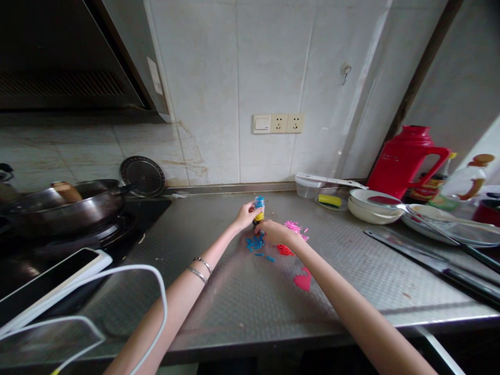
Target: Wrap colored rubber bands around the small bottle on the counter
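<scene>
Your left hand [246,215] has its thumb and fingers closed around the small, clear bottle with blue, yellow and black bands [260,202]. The bottle is near the middle of the steel counter [219,307], close to upright; your right hand hides its base, so you cannot tell whether it rests there. Your right hand [270,232] is bent down beside it, by the loose pile of small blue pieces [253,242]; its fingertips are hidden, so whether it pinches anything cannot be told.

Expect the bottle to be light, easily tipped and probably slick if its wall is smooth plastic or glass. Hold it around the middle, gently but steadily. The blue pieces, like the small red pieces [286,251] and small pink pieces [292,226], look light and likely to scatter; pinch them with your fingertips.
</scene>
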A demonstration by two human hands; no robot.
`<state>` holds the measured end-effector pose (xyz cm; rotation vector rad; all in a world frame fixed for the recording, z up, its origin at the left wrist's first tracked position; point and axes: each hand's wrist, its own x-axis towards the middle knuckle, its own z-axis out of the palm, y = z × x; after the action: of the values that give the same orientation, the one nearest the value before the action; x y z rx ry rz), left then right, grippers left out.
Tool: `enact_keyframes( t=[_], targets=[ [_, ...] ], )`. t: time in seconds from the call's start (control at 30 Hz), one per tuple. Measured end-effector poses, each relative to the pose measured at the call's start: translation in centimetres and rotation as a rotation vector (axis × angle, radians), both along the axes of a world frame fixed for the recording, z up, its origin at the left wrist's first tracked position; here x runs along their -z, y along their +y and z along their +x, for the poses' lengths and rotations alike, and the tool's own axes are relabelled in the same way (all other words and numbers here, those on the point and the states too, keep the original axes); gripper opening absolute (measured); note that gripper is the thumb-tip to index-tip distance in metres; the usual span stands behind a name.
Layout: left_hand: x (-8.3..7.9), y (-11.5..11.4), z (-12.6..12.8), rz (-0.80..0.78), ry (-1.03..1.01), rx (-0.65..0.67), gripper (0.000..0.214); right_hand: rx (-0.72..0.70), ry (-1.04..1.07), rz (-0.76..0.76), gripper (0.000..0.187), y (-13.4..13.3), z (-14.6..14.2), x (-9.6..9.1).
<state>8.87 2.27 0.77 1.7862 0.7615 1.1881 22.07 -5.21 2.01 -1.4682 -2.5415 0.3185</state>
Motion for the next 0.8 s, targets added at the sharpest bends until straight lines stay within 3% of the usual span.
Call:
enact_keyframes(
  t=[0.57,0.8],
  targets=[
    [0.4,0.2,0.0,0.025,0.015,-0.019,0.034,0.071,-0.021,0.058,0.035,-1.7,0.0,-0.4],
    [0.3,0.1,0.0,0.007,0.013,-0.043,0.032,-0.022,0.071,-0.024,0.026,-3.5,0.4,-1.3]
  ],
)
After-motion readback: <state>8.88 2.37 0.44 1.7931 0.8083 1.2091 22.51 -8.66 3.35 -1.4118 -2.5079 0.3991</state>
